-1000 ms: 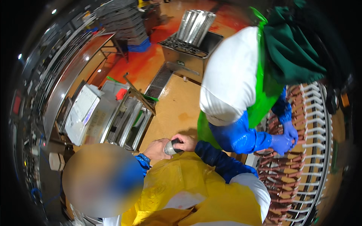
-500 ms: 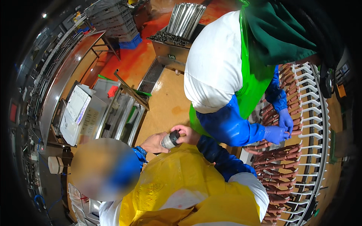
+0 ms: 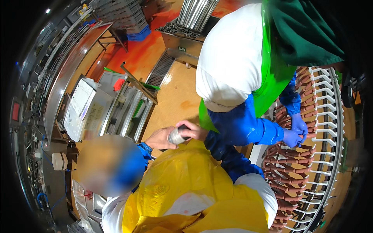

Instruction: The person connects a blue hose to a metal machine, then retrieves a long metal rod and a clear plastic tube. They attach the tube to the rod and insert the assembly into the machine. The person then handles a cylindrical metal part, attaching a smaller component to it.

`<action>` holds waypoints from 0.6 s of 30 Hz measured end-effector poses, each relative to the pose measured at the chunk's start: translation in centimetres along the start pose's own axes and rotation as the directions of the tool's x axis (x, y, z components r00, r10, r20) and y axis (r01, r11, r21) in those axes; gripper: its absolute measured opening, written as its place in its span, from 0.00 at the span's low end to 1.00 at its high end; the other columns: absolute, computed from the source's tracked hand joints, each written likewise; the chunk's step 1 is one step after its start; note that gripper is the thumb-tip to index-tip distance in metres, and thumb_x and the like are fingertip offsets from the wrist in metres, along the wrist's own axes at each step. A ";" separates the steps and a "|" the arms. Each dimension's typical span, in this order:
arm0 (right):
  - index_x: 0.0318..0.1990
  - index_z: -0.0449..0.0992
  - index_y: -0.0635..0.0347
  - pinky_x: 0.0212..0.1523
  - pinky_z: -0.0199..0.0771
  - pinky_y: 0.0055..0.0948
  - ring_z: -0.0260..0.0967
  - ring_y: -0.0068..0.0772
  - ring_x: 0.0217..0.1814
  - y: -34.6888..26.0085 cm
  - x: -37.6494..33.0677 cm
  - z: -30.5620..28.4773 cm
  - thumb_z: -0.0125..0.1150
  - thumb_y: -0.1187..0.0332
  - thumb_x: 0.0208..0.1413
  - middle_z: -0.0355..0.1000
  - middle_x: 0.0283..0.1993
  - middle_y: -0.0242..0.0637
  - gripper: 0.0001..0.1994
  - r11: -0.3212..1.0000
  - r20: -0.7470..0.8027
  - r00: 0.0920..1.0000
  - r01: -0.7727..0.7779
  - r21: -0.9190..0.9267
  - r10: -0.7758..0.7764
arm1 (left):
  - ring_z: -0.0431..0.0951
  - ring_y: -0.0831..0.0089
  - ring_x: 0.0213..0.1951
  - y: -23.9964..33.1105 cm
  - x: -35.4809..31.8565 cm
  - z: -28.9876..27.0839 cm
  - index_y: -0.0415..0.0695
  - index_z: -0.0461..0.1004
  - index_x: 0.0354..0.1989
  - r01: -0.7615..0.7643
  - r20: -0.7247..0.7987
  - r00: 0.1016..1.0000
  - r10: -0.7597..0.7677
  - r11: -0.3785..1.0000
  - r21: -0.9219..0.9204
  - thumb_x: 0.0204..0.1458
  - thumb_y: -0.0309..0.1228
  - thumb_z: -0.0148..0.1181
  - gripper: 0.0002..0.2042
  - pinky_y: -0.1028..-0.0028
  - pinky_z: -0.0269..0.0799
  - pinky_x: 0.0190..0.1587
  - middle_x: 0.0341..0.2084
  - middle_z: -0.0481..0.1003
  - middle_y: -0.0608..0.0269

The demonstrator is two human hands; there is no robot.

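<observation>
In front of my yellow apron (image 3: 175, 171), both bare hands are closed round a short, pale grey ribbed cylinder (image 3: 176, 136) with a dark end. The fingers of my left hand (image 3: 159, 139) wrap its pale end. From the other side, my right hand (image 3: 197, 132) grips the dark end and covers most of it. A co-worker in a green apron (image 3: 268, 89) stands to the right. The co-worker's purple-gloved hands (image 3: 293, 136) pinch at a string of sausages (image 3: 289, 171) hanging on white hooks (image 3: 324, 124).
A curved metal rail (image 3: 339, 128) carries the hooks at right. At left stand a steel frame with trays (image 3: 128, 114), a pale bin (image 3: 93, 120) and a long steel table (image 3: 70, 73). Metal rods (image 3: 198, 15) and stacked crates (image 3: 126, 19) are behind. A blurred disc hides the lower left.
My right hand has closed further over the cylinder's dark end, and the cylinder has tilted slightly. The co-worker's gloved hands stay at the sausages. The whole view has shifted a little.
</observation>
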State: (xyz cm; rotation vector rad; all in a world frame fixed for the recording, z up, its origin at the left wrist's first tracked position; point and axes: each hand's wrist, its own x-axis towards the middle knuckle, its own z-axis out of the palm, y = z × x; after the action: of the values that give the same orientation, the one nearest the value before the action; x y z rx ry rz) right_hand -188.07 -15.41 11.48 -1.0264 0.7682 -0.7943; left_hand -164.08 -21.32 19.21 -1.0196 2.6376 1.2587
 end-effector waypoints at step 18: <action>0.63 0.73 0.63 0.47 0.81 0.34 0.81 0.38 0.46 5.0 0.9 3.1 0.48 0.46 0.72 0.81 0.47 0.47 0.28 0.669 0.090 0.995 -0.095 0.737 0.042 | 0.76 0.68 0.58 1.4 -2.2 -2.6 0.39 0.70 0.61 -0.304 -0.616 0.768 0.175 0.946 -0.110 0.42 0.31 0.84 0.37 0.66 0.74 0.63 0.57 0.75 0.56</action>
State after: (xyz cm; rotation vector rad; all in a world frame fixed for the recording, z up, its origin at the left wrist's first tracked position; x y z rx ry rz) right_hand -184.00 -13.33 7.71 -0.2687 0.3454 -0.8919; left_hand -162.58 -21.30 22.56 -1.3340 3.2577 1.4832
